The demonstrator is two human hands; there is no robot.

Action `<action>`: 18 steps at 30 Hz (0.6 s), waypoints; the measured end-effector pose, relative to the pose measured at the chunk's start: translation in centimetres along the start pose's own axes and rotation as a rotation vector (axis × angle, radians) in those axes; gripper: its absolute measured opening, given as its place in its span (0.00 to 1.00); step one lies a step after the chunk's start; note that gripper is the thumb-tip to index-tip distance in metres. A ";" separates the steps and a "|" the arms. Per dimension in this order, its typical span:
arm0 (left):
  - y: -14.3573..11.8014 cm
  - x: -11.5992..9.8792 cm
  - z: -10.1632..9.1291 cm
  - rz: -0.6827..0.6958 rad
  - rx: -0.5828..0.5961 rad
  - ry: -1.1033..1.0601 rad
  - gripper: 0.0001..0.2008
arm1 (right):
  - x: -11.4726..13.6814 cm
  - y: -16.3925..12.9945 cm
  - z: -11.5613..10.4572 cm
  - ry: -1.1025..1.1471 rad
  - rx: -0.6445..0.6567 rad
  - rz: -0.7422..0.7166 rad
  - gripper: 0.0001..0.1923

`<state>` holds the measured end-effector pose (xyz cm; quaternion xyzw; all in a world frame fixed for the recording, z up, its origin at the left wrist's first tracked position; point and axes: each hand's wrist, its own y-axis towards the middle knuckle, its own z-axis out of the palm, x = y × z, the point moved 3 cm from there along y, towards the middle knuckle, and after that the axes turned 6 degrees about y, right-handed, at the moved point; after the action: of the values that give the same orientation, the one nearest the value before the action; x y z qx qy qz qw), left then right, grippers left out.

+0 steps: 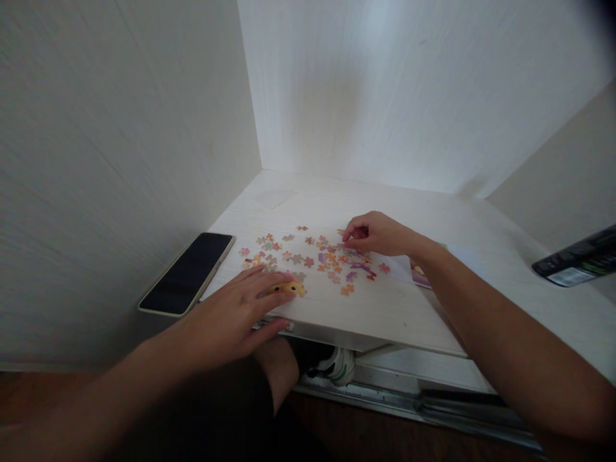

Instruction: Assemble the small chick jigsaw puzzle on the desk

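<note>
Loose jigsaw puzzle pieces (330,259) in orange, pink, purple and grey-brown lie scattered on the white surface. My left hand (240,301) rests at the front edge, its fingers stretched out and apart. Under and beside its fingertips is a yellow puzzle section (287,288) with two dark eye-like dots, partly covered. Over the far right of the scatter, my right hand (370,234) has its fingers curled in, thumb and fingertips close together just above the pieces. Whatever lies between those fingertips, if anything, is hidden.
A phone (187,274) with a dark screen lies by the left wall. Beyond my right wrist is a printed picture sheet (420,273), partly covered. A black bottle-like container (577,260) juts in at right. Walls enclose the white shelf (385,314); my knee and shoe are below.
</note>
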<state>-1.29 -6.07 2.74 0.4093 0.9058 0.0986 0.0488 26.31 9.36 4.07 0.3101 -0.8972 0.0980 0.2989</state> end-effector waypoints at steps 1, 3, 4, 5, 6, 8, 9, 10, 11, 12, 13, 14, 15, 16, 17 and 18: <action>0.0 0.0 0.0 0.000 0.003 0.005 0.20 | -0.3 0.2 -0.1 -0.018 -0.071 -0.012 0.10; 0.0 0.0 0.0 -0.002 0.007 0.008 0.21 | -0.7 0.5 0.1 -0.028 -0.138 -0.044 0.10; 0.0 0.0 0.0 -0.002 0.007 0.005 0.21 | -0.8 0.5 0.2 -0.027 -0.150 -0.059 0.10; 0.0 0.0 0.0 -0.002 0.007 0.002 0.21 | -0.8 0.6 0.3 -0.030 -0.159 -0.070 0.09; 0.0 0.0 0.0 -0.003 0.006 -0.001 0.21 | -0.8 0.6 0.4 -0.037 -0.165 -0.078 0.09; 0.0 0.0 0.0 -0.004 0.006 -0.001 0.20 | -0.7 0.6 0.5 -0.059 -0.185 -0.084 0.09; 0.0 0.0 0.0 -0.004 0.006 0.002 0.20 | -0.7 0.6 0.5 -0.074 -0.203 -0.087 0.08; 0.0 -0.1 0.0 -0.005 0.005 0.006 0.20 | -0.7 0.6 0.4 -0.091 -0.225 -0.091 0.08; 0.0 -0.1 0.0 -0.008 0.005 0.010 0.20 | -0.7 0.6 0.4 -0.109 -0.250 -0.097 0.08; 0.0 -0.2 0.1 -0.011 0.005 0.013 0.20 | -0.7 0.6 0.4 -0.124 -0.274 -0.108 0.08; 0.1 -0.2 0.1 -0.013 0.004 0.015 0.20 | -0.8 0.6 0.4 -0.137 -0.297 -0.119 0.08; 0.1 -0.3 0.1 -0.015 0.006 0.016 0.20 | -0.8 0.7 0.5 -0.148 -0.317 -0.133 0.08; 0.2 -0.4 0.1 -0.016 0.008 0.016 0.20 | -0.8 0.7 0.5 -0.153 -0.334 -0.145 0.08; 0.3 -0.6 0.1 -0.016 0.009 0.015 0.20 | -0.8 0.7 0.6 -0.155 -0.345 -0.156 0.08; 0.3 -0.7 0.1 -0.018 0.010 0.014 0.20 | -0.8 0.7 0.7 -0.152 -0.353 -0.166 0.08; 0.4 -0.8 0.1 -0.020 0.014 0.013 0.21 | -0.8 0.8 0.9 -0.148 -0.355 -0.176 0.08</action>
<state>-0.47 -6.41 2.70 0.4000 0.9108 0.0942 0.0411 25.93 10.04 2.92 0.3361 -0.8893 -0.1109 0.2896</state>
